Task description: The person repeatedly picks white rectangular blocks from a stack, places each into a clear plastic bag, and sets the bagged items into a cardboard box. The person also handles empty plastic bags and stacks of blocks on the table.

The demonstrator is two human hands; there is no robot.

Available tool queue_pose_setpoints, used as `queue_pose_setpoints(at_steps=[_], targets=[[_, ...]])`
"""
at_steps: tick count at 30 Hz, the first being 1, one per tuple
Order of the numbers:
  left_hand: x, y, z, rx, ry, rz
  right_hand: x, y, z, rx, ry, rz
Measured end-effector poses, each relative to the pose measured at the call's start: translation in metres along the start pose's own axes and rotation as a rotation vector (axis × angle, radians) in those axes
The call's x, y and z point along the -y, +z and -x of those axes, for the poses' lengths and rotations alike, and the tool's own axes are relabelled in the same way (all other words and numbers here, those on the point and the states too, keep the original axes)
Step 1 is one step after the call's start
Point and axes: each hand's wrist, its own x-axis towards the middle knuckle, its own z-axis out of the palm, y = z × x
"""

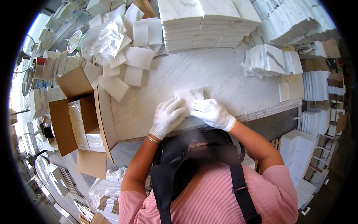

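White tile (192,96) lay on pale slab (143,102), two o'clock from left hand (167,116), eleven from right hand (213,114); both sets of fingers half-curled at its edges, equally near; grip, long axis couldn't be told.

Wearer's clothing: ribbed pink shirt (205,194) with short sleeves (279,181); two black straps (238,178), the right one bearing a buckle (239,188). Left hand (168,115) and right hand (212,113): white knit gloves (161,127), the right cuff (230,124) edged yellow. Left wrist: gold-coloured bracelet (152,139).
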Motion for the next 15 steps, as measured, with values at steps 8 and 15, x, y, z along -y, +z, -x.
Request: queue_pose_setpoints(at_steps=[8, 15], targets=[[-0.002, 0.003, -0.001, -0.052, -0.042, 0.017, -0.012, -0.009, -0.009, 0.071, 0.021, -0.027], [-0.002, 0.003, -0.007, -0.039, -0.079, 0.054, -0.021, -0.034, -0.016, 0.188, 0.096, -0.012]])
